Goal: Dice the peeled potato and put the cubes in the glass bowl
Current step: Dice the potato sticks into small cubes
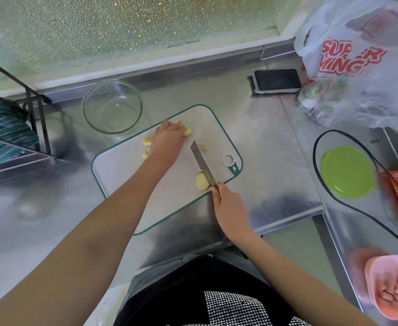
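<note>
Left hand (168, 140) cups potato cubes (186, 132) beneath curled fingers; right hand (228, 205) grips the knife (204, 164), potato chunk (201, 181) beside its fingertips.

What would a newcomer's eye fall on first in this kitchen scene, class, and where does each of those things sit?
First, the white cutting board at the centre of the steel counter, where the left hand covers a scatter of potato pieces and the right hand grips a knife beside a larger potato chunk. Next, the glass bowl just behind the board's left corner, nearly empty. Then the lime-green lid on the right.
</note>
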A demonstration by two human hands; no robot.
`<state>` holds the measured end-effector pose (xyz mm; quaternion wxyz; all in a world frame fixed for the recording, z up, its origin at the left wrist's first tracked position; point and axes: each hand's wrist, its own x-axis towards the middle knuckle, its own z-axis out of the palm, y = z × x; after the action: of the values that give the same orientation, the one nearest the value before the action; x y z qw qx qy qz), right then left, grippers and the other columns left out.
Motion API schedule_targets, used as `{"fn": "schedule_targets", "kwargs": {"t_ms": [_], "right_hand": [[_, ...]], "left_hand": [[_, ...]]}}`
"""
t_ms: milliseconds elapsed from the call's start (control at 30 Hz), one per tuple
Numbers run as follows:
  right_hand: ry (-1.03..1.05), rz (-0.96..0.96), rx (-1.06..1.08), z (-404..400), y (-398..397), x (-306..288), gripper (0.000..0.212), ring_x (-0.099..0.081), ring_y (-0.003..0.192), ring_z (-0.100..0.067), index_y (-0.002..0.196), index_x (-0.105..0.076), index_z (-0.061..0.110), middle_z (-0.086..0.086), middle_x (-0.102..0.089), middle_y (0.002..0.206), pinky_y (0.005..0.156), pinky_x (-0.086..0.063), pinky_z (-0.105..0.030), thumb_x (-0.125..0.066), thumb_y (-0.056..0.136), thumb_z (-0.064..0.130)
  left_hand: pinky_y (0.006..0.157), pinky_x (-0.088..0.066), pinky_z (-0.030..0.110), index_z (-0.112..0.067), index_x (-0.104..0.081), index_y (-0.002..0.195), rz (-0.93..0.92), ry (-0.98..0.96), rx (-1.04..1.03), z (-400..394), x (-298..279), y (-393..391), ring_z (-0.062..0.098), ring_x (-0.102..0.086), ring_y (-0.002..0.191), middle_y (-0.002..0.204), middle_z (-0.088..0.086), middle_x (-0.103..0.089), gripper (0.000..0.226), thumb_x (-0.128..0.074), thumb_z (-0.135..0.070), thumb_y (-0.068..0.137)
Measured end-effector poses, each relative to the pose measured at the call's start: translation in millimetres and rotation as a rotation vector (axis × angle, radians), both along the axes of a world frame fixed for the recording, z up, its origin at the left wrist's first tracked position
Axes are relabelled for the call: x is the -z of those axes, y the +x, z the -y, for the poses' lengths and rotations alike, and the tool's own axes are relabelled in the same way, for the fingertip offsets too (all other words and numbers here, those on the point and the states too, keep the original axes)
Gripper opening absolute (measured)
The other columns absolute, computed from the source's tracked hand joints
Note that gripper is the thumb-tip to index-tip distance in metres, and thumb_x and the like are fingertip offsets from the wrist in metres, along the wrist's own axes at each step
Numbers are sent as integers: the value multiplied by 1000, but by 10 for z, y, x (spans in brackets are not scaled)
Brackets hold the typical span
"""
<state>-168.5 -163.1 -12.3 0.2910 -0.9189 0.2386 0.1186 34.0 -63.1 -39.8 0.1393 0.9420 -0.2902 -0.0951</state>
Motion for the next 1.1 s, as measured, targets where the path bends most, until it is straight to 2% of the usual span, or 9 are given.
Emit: {"fn": "schedule_targets", "kwargs": {"t_ms": [100, 200, 300, 400, 500, 633, 833, 967, 1100], "right_hand": [[1, -25, 4, 0, 17, 15, 35, -64, 81, -28, 108, -53, 14, -8, -68, 88, 75, -52, -41, -28, 102, 37], [-3, -45, 1, 8, 50, 67, 32, -62, 80, -33, 106, -51, 13, -11, -67, 87, 73, -50, -44, -28, 102, 35], [1, -42, 4, 6, 55, 108, 33, -61, 82, -35, 104, -52, 11, -14, -66, 88, 74, -49, -45, -30, 102, 34], [95, -23, 30, 133, 68, 115, 29, -59, 79, -37, 88, -50, 9, -18, -64, 83, 70, -45, -40, -38, 100, 33], [173, 2, 68, 232, 83, 94, 30, -61, 81, -34, 86, -54, 7, -17, -66, 84, 71, -45, -39, -42, 99, 31], [97, 4, 19, 107, 12, 147, 33, -60, 79, -33, 91, -54, 9, -14, -65, 84, 74, -48, -43, -36, 100, 36], [167, 57, 63, 299, 21, 31, 33, -55, 64, -23, 77, -50, 11, -2, -56, 68, 62, -41, -33, -42, 99, 33], [164, 132, 181, 244, -18, -44, 31, -49, 56, -8, 72, -44, 20, 9, -49, 60, 53, -33, -20, -41, 100, 33], [133, 124, 81, 118, 2, -9, 26, -54, 61, -21, 81, -45, 19, 1, -56, 67, 60, -43, -36, -38, 101, 35]], "left_hand": [[87, -43, 44, -2, -58, 115, 101, -232, -112, -139, -3, -431, 29, -41, 108, 111, 14, -61, 36, -56, 1, 80], [82, -48, 39, -5, -60, 101, 22, -356, -65, -272, 42, -989, 24, -47, 99, 98, 9, -62, 25, -44, -15, 84], [87, -46, 39, -7, -58, 106, -152, -318, -95, -290, 143, -1267, 28, -51, 100, 104, 9, -60, 31, -54, -27, 83], [94, -37, 36, -5, -52, 119, -210, -230, -47, -208, 199, -1331, 30, -46, 106, 114, 12, -54, 49, -68, -27, 78], [92, -37, 35, -4, -53, 116, -206, -227, -48, -133, 171, -1254, 30, -46, 105, 113, 14, -52, 44, -68, -25, 81], [94, -37, 37, -2, -51, 115, -221, -214, -62, -119, 160, -1192, 32, -46, 105, 113, 16, -49, 39, -64, -22, 84], [92, -38, 36, -3, -48, 118, -272, -225, -166, -23, 77, -1131, 31, -46, 106, 115, 15, -47, 43, -63, -20, 82], [90, -38, 35, -3, -48, 117, -292, -256, -178, -55, 78, -1120, 30, -47, 104, 113, 14, -47, 44, -65, -21, 80], [85, -41, 31, -5, -50, 115, -344, -328, -227, -98, 64, -1140, 23, -49, 92, 108, 10, -47, 44, -69, -21, 79]]}}
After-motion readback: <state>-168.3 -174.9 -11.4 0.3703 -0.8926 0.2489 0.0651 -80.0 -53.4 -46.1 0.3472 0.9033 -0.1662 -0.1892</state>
